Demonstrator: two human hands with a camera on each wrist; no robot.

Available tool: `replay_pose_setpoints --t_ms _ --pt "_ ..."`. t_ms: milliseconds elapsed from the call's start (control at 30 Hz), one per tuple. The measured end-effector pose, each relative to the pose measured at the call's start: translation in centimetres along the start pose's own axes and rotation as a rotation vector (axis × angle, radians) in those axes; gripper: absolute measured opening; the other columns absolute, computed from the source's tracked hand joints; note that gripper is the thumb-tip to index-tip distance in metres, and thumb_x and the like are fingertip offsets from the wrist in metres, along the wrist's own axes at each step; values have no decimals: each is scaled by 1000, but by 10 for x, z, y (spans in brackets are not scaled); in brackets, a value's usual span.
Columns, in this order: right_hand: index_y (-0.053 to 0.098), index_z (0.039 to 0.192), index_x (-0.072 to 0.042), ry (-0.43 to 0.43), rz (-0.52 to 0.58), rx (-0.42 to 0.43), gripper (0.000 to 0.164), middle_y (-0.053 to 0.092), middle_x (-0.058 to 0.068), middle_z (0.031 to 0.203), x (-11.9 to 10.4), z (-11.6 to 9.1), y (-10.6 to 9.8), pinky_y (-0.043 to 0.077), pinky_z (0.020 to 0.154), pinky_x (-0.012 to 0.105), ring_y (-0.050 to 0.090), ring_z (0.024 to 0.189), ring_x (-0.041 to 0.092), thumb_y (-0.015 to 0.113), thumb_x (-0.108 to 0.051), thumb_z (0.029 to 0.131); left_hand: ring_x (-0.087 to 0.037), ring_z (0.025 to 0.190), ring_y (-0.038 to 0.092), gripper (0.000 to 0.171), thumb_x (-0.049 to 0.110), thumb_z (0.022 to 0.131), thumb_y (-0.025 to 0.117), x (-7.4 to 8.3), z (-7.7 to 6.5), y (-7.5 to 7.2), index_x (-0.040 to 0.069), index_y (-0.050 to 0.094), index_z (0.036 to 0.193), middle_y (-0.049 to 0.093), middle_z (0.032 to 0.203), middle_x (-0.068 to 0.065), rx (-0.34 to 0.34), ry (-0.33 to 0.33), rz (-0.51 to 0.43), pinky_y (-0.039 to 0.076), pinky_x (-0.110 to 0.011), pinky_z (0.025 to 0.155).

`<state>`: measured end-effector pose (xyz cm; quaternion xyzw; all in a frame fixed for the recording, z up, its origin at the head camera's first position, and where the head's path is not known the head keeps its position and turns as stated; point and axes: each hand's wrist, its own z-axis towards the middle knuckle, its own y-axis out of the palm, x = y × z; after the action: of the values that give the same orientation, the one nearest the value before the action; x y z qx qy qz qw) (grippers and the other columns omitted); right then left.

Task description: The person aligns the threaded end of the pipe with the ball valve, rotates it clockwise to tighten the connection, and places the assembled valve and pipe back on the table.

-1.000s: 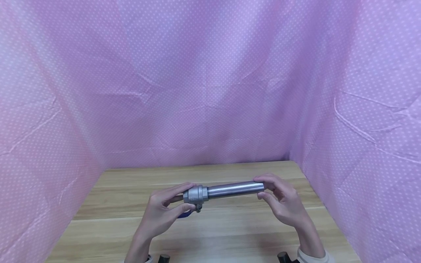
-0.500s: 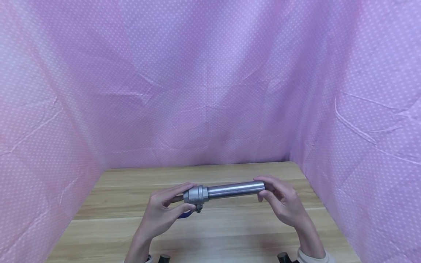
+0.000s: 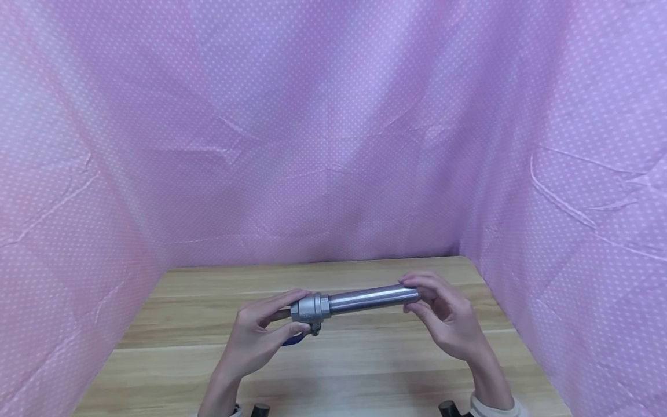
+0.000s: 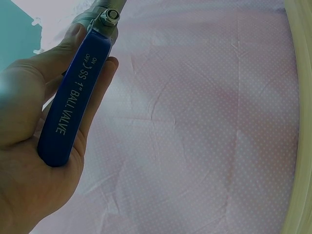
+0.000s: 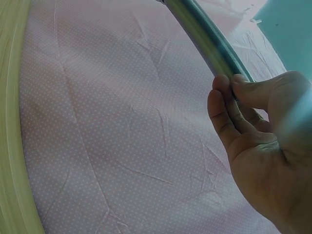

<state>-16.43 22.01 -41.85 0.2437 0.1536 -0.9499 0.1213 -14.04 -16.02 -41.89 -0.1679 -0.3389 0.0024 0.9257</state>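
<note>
My right hand (image 3: 450, 324) pinches the pipe (image 3: 372, 299) at its right end, thumb on the near side, fingers on the far. My left hand (image 3: 253, 340) grips the valve (image 3: 311, 308) likewise, its blue handle (image 4: 74, 100) lying along the palm. The pipe's long axis runs rightward from the valve, nearly parallel to the far edge of the desk (image 3: 359, 365), above which both are held; the left hand is nearer where they meet.

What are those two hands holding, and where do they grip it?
The left hand grips the ball valve by its body; the right hand pinches the metal pipe near the end away from the valve.
</note>
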Motion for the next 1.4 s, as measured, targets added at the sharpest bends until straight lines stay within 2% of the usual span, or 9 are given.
replay_pose_setpoints --t_ms 133,333,500,733,900,1000,1133,1400 --pt "56 135 28 -17 8 -2 45 67 26 140 1 0 0 72 95 25 74 123 18 68 31 91 -8 129 78 59 -15 83 92 0 0 0 -3 76 139 80 134 -28 1 1 -2 73 -29 100" --pt "57 132 29 -46 9 0 40 69 27 137 3 -1 -1 73 95 26 76 122 19 70 26 95 -8 129 78 59 -14 84 91 1 -1 1 -3 75 139 80 135 -28 -5 1 -8 73 -30 100" --pt "59 131 28 -45 -22 7 41 71 24 137 3 -2 -1 72 92 23 77 116 16 72 27 92 -9 128 78 59 -16 84 91 1 -2 1 -3 75 140 80 134 -28 -6 5 -10 73 -30 99" --pt "61 131 25 -34 -74 14 42 74 17 134 2 -3 -2 68 77 20 74 98 13 72 28 91 -9 129 78 59 -16 84 90 2 -1 1 -3 75 140 79 133 -32 -10 5 -11 73 -31 100" --pt "62 131 24 -25 -105 12 45 72 16 121 1 -4 -2 60 63 23 69 86 15 72 30 88 -9 129 78 59 -15 84 91 1 0 1 -4 75 140 79 133 -32 -11 5 -11 73 -31 101" --pt "62 132 23 -17 -117 10 48 70 16 111 1 -4 -3 57 60 24 66 82 16 72 31 86 -9 130 77 60 -15 84 91 1 -1 1 -4 75 140 79 134 -31 -11 6 -10 73 -31 101" --pt "63 132 22 -10 -123 10 48 68 15 103 2 -5 -3 56 58 24 64 80 16 72 31 86 -9 130 77 60 -16 83 91 0 -1 1 -4 75 139 80 135 -29 -13 4 -13 73 -31 101" --pt "63 130 22 -25 -128 9 40 67 13 94 3 -4 -4 55 58 24 63 78 16 74 24 92 -7 129 77 60 -18 83 91 0 -1 1 -4 75 139 80 134 -28 -11 1 -17 73 -30 101"
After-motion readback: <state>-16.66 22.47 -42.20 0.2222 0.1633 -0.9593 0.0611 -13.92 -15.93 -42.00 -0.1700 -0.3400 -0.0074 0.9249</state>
